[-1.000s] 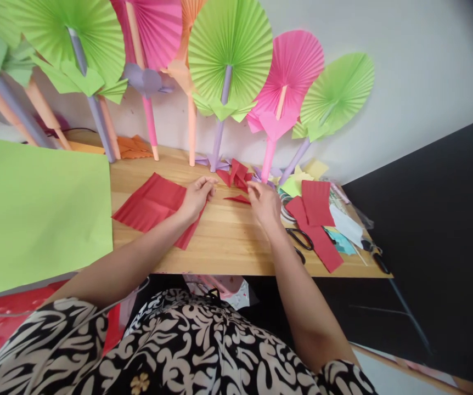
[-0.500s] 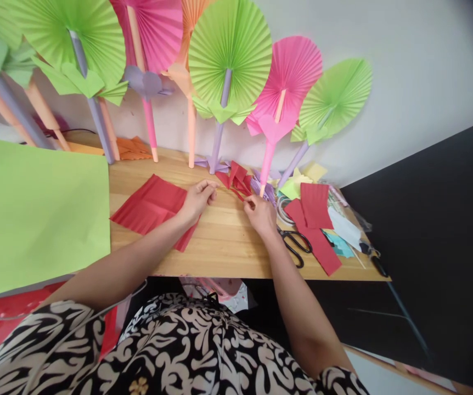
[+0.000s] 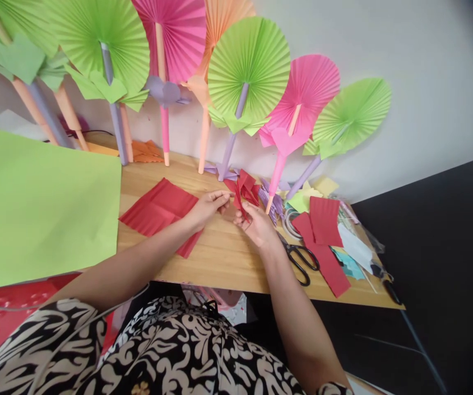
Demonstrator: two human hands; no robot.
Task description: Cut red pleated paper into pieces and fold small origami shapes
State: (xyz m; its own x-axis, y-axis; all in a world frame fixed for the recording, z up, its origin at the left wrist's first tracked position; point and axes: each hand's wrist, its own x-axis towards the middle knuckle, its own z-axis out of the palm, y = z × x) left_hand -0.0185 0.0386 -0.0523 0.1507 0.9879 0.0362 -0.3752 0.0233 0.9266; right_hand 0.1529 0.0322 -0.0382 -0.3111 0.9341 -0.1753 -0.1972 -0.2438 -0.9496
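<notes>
My right hand (image 3: 255, 224) is closed around a narrow strip of folded red paper (image 3: 238, 198), held upright above the wooden table. Just left of it, my left hand (image 3: 214, 205) is pinched near that strip; anything between its fingertips is too small to make out. Under my left wrist lies a creased red paper sheet (image 3: 160, 207). Behind my right hand rests a bundle of folded red paper (image 3: 249, 186), with a pleated purple paper piece (image 3: 272, 204) beside it. Black-handled scissors (image 3: 302, 262) lie to the right of my right forearm.
Several pleated paper fans on rolled-paper stems, such as a green fan (image 3: 248, 74) and a pink fan (image 3: 310, 96), lean against the wall. A large green sheet (image 3: 47, 214) covers the left side. Red paper pieces (image 3: 327, 258) and a tape roll (image 3: 291, 224) lie right.
My hands have come closer together. The red strip in my right hand has turned from slanting to upright. The view has shifted, so the fans appear lower and farther right.
</notes>
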